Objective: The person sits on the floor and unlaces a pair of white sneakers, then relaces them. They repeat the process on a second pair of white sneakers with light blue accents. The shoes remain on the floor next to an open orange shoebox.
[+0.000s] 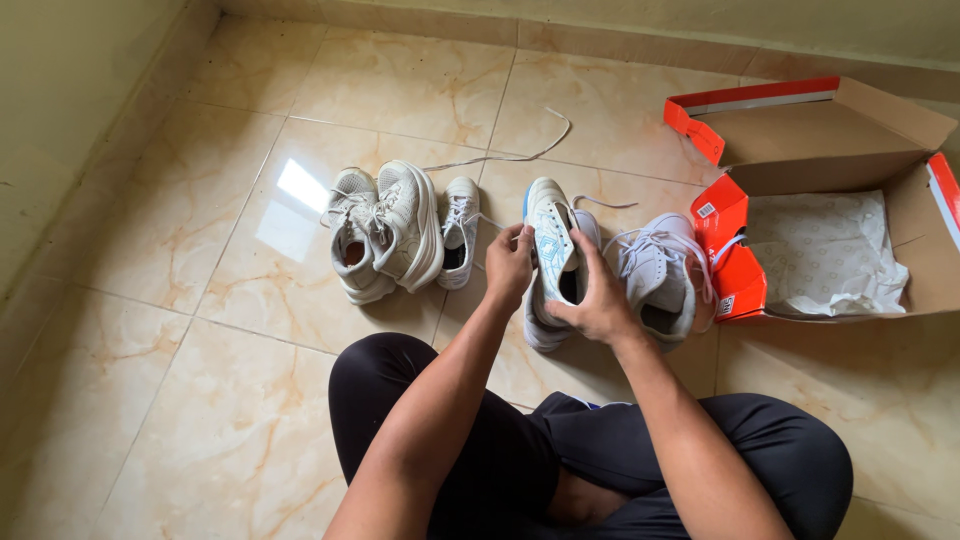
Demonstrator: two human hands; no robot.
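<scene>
Head view. Person sits cross-legged on the marble tile floor. Both hands are up on one white sneaker with blue trim, held just past the knees at about 12 o'clock. Left hand is pinched at its near edge, fingers closed; right hand wraps the heel side in a curled grip.

By the look of it, lacing is partway: this shoe's lace hangs loose, and one spare lace lies on the floor, unused.

Count: five shoes. Two chunky white ones at 11 o'clock, one slim white shoe, the held one, one grey-white shoe at 1 o'clock. One open orange shoebox, tissue paper inside, at 2 o'clock.
</scene>
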